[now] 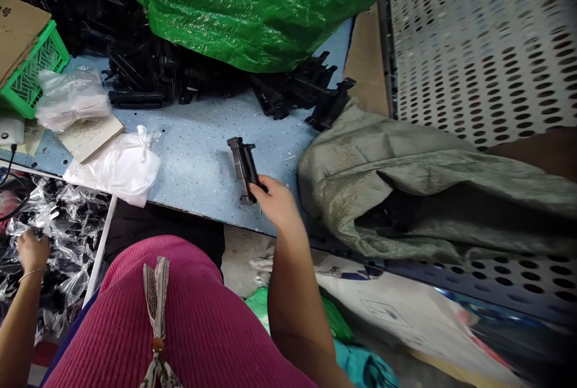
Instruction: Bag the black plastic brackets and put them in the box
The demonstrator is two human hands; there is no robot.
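My right hand pinches the lower end of a black plastic part, long and narrow with a lug at its end, which lies or is held slanted at the blue speckled tabletop. Far to the left, my left hand, with a bracelet at the wrist, is over a bin of black parts in clear plastic bags. Its fingers look curled together with something small and dark at their tips, which I cannot make out. Similar black parts are heaped at the back of the table.
A green woven sack hangs over the heap. To the right lies a grey-green sack beside a perforated metal panel. Clear plastic bags, a cardboard piece and a green basket are at the left.
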